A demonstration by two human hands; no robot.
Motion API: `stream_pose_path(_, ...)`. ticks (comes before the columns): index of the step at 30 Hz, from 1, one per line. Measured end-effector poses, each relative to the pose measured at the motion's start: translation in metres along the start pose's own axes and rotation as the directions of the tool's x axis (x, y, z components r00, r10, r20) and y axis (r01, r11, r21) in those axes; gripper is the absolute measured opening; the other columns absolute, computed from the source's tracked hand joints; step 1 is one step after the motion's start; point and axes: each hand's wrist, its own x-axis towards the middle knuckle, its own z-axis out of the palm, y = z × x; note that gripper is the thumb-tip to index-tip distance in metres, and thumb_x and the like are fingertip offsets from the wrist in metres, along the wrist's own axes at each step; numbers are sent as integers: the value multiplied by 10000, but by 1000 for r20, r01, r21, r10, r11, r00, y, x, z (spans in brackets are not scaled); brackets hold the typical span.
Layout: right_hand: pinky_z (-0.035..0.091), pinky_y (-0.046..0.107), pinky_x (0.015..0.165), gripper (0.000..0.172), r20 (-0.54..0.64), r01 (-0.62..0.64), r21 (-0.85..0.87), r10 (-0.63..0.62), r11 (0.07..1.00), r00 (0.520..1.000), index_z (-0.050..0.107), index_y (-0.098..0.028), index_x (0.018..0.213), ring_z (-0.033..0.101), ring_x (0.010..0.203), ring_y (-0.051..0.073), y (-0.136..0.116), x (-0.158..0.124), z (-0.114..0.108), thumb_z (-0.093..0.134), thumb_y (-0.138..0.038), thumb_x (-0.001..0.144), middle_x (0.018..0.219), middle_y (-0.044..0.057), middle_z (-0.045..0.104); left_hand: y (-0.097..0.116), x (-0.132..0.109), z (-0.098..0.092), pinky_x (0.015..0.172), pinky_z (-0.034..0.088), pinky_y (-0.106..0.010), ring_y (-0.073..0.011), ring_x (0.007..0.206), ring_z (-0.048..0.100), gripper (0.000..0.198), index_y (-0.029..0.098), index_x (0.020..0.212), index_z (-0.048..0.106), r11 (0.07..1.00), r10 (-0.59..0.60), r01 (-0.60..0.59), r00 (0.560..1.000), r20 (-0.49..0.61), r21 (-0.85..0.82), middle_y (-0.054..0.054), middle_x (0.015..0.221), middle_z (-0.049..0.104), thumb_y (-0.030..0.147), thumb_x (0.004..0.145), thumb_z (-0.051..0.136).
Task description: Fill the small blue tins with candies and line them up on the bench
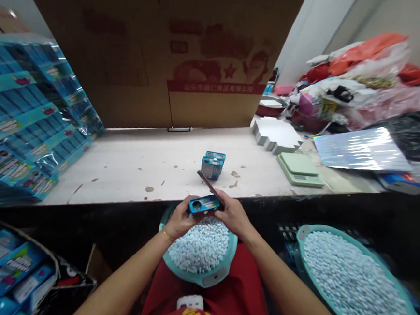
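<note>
Both my hands hold one small blue tin box [204,204] with its dark hinged lid [209,186] standing open. My left hand [178,221] grips the box's left end, and my right hand [232,216] grips the right end by the lid. Under my hands, on my lap, sits a teal bowl [215,273] full of small pale blue candies [200,245]. Two closed blue tins [213,165] stand on the white table [130,163] just beyond.
A second teal basin [350,272] of candies sits at lower right. Stacked blue display packs [21,119] fill the left, and a box of more [12,275] is below. A green scale [300,169], white cartons [275,135], a holographic sheet [362,151] and bags lie right. A cardboard wall [173,58] stands behind.
</note>
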Motion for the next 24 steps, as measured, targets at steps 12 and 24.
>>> stream_pose_path(12, 433, 269, 625, 422, -313, -14, 176, 69, 984, 947, 545, -166, 1061, 509, 638, 133, 41, 64, -13, 527, -399, 708, 784, 23, 588, -56, 98, 5, 910, 405, -388, -234, 1110, 452, 671, 178, 1237, 354, 998, -51, 54, 981, -186, 15, -131, 1251, 401, 240, 633, 640)
stream_pose_path(24, 467, 293, 676, 403, -83, -72, 363, 109, 929, 991, 538, -174, 1063, 543, 815, 171, 71, 167, -51, 520, -377, 716, 937, 48, 601, -50, 145, -12, 1001, 312, -432, -286, 1208, 353, 1052, 214, 1350, 102, 999, -30, 31, 997, 75, -12, -122, 1348, 328, 283, 518, 743)
